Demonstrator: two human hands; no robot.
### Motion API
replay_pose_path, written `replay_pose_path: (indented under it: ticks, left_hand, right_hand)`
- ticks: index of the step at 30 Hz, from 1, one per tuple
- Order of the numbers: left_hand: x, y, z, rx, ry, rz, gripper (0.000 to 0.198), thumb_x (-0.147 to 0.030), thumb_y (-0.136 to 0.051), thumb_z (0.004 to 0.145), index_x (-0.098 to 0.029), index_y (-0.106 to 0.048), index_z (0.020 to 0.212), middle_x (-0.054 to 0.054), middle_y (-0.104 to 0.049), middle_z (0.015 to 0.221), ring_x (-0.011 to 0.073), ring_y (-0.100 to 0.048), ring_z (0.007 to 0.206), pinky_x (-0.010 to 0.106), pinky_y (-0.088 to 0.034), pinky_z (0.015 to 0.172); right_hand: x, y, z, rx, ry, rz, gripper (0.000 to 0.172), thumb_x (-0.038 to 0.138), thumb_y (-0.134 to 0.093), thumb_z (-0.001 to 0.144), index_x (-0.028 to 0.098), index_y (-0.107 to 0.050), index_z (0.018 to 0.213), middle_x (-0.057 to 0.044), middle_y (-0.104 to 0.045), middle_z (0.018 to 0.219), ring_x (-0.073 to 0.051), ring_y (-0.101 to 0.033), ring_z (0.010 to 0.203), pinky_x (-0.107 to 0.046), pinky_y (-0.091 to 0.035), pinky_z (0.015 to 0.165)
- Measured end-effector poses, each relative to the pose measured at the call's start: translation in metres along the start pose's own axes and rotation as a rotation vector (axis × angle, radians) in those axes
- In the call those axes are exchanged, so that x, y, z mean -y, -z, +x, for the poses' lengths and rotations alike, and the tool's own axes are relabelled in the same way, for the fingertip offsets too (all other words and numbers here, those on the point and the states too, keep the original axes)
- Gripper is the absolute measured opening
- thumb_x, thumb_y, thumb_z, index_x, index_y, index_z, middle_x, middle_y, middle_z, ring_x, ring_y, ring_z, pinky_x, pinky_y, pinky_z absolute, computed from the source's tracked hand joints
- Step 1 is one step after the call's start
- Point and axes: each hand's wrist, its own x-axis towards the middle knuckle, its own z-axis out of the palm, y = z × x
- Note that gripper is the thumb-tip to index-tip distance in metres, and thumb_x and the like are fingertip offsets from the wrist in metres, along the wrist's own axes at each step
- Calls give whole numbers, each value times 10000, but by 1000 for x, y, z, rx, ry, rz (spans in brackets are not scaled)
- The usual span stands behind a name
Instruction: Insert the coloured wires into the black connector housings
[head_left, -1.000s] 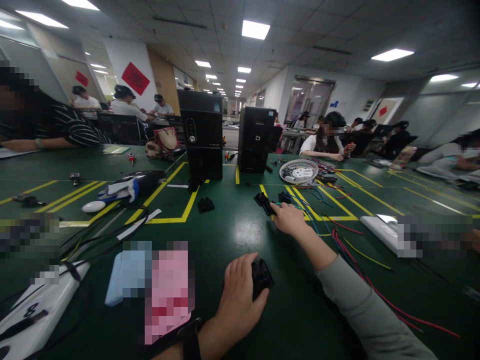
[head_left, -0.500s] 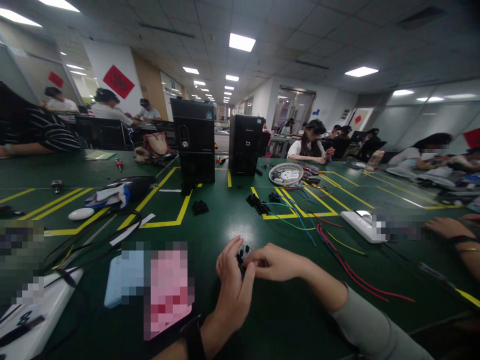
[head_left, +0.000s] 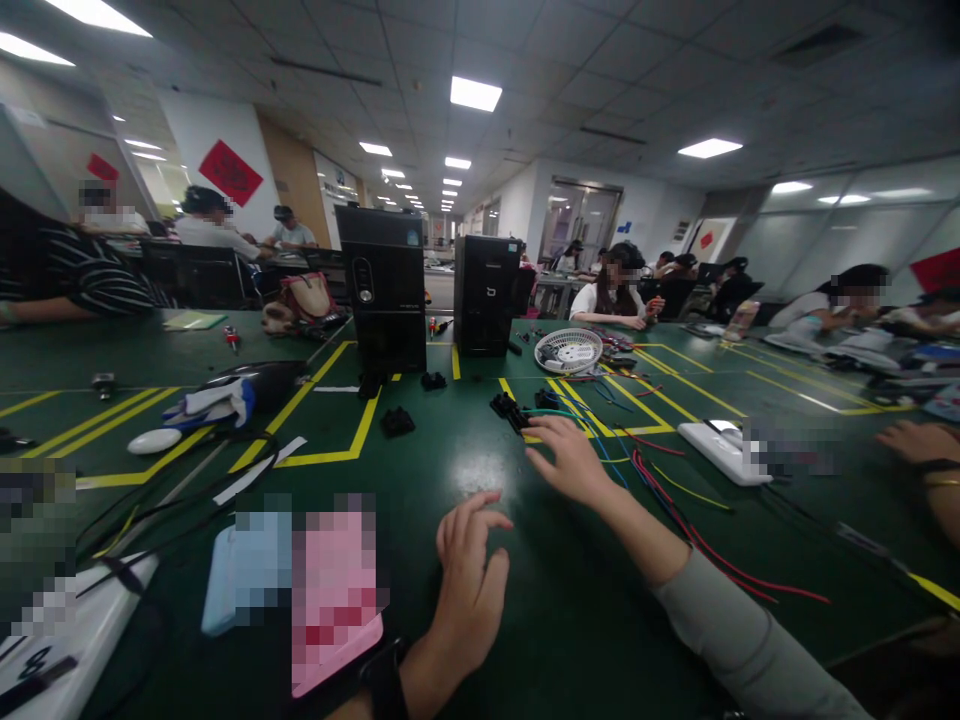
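Note:
My left hand rests on the green table close to me, fingers apart and nothing in it; a dark watch sits on its wrist. My right hand stretches forward over the table, fingers extended and empty, in a grey sleeve. Its fingertips are just short of a cluster of black plastic connectors on a yellow line. Another black connector lies to the left, and a small black part lies by the foot of the towers.
Two black computer towers stand behind. A white fan grille, loose coloured wires and a white device lie to the right. A pink-cased phone lies left of my hand. Another person's hand rests at far right.
Both hands held a black part together half a second ago; now both are empty. My right hand has reached forward again, and a small black part now lies by the towers.

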Motion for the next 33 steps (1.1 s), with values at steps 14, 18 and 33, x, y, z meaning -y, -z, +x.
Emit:
replay_pose_path:
  ticks: [14,18,33]
  left_hand:
    - [-7,0,2,101,-150,-90,165,-63,-390,630,-195,-379,532,-15,-495,569,163,-507,660,351,-368,736]
    - [-7,-2,2,97,-170,-39,164,-64,-387,601,-195,-337,516,-15,-433,538,157,-472,615,328,-353,663]
    - [1,-5,5,24,26,-28,267,-46,-479,707,-210,-522,914,28,-580,943,217,-541,951,405,-391,872]
  right_hand:
    - [-134,-3,67,230,-632,18,476,486,-546,876,135,-555,1198,-122,-579,1200,-255,-564,1070,-445,-452,895]
    - [-142,-5,76,296,-669,120,349,375,-542,912,148,-547,1177,-91,-559,1196,-223,-569,1034,-438,-476,874]
    - [-138,-4,100,41,-790,560,282,307,-551,916,143,-558,1145,-74,-589,1115,-186,-605,926,-375,-527,780]
